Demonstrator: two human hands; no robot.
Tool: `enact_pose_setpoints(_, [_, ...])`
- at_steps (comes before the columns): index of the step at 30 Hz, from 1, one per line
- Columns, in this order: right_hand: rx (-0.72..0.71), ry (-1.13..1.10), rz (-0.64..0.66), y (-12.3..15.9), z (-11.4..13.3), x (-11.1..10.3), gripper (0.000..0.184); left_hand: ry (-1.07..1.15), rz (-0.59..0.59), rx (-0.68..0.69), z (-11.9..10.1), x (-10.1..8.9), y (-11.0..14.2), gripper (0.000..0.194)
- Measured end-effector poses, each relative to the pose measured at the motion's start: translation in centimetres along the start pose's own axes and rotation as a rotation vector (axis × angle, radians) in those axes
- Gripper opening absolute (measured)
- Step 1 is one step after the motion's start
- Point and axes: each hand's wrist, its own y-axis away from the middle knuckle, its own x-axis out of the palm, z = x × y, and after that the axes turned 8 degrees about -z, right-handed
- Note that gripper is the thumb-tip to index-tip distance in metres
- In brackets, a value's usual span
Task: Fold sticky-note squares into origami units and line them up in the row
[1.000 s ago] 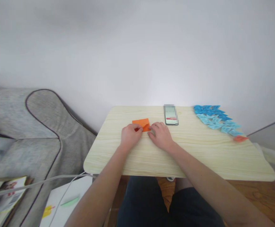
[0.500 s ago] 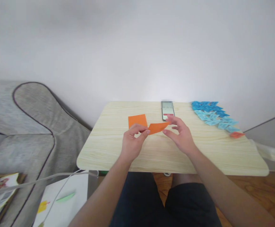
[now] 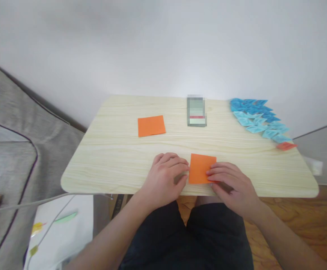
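Note:
A single orange paper square [image 3: 201,165] lies flat near the front edge of the light wooden table [image 3: 118,165]. My left hand [image 3: 166,178] has curled fingers that meet the sheet's left edge. My right hand [image 3: 231,183] rests its fingertips, held together, on the sheet's lower right corner and pins it to the table. A second orange square or small stack [image 3: 151,125] lies further back on the left, apart from both hands.
A phone [image 3: 196,111] lies at the back middle. Several blue folded paper pieces [image 3: 256,114] run along the back right edge, ending in one orange folded piece [image 3: 285,146]. A grey cushion [image 3: 8,150] and a white cable [image 3: 39,202] are on the left.
Both hands carried one orange sheet from the stack, through the air, down to the table's front edge, where it now lies flat. The view has tilted downward.

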Motion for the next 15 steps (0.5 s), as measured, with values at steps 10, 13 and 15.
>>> enact_pose_setpoints(10, [0.232, -0.038, 0.047, -1.5, -0.4, -0.6, 0.011, -0.002, 0.063, -0.01, -0.4, -0.3, -0.6, 0.039])
enact_pose_setpoints(13, [0.278, -0.019, 0.075, -2.1, -0.5, -0.7, 0.01, -0.014, 0.109, -0.001, -0.2, -0.3, -0.9, 0.032])
enact_pose_setpoints(15, [0.295, 0.009, 0.086, -2.7, -0.4, -0.6, 0.009, -0.02, 0.115, -0.006, -0.1, -0.2, -0.7, 0.028])
